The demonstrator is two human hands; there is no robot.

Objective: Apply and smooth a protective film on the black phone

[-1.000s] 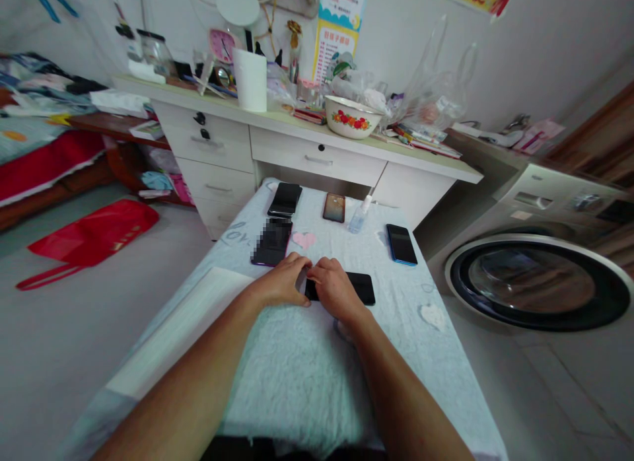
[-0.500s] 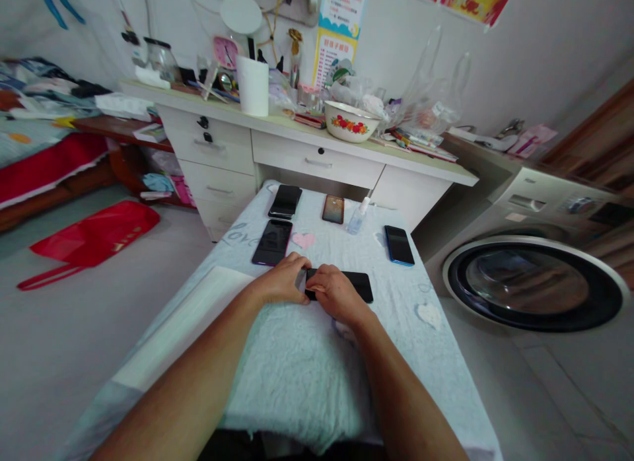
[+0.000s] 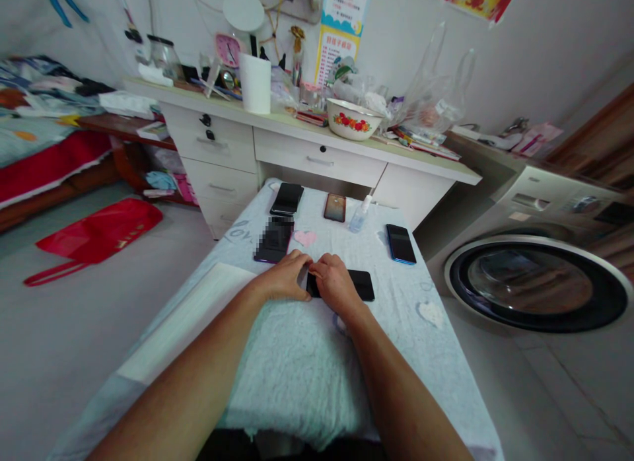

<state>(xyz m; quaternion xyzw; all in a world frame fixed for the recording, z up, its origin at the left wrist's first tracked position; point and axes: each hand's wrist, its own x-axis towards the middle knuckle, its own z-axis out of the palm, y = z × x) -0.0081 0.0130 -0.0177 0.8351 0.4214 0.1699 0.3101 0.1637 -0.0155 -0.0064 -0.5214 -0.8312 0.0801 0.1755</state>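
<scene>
A black smartphone [image 3: 363, 286] lies crosswise on the cloth-covered table, screen up. My left hand [image 3: 286, 278] steadies its left end, thumb at the near edge and fingers at the far edge. Over the left half of the screen, my right hand [image 3: 333, 281] is closed with the fingertips bent down near the far edge. Whatever those fingers pinch, if anything, is too hidden to name. Beyond my left hand lies another dark phone [image 3: 275, 240], partly pixelated. A clear spray bottle [image 3: 359, 215] stands farther back.
More phones lie around: a black one [image 3: 287, 199] at the back left, a brownish one [image 3: 335, 208] in the back middle, a blue-edged one [image 3: 401, 244] at right. A white sheet [image 3: 188, 322] lies along the left edge. A desk [image 3: 317, 150] and washing machine [image 3: 535, 249] border the table.
My right hand has shifted slightly, its fingertips going from mid-screen toward the phone's far edge. My left hand stays at the left end. The view has moved a little.
</scene>
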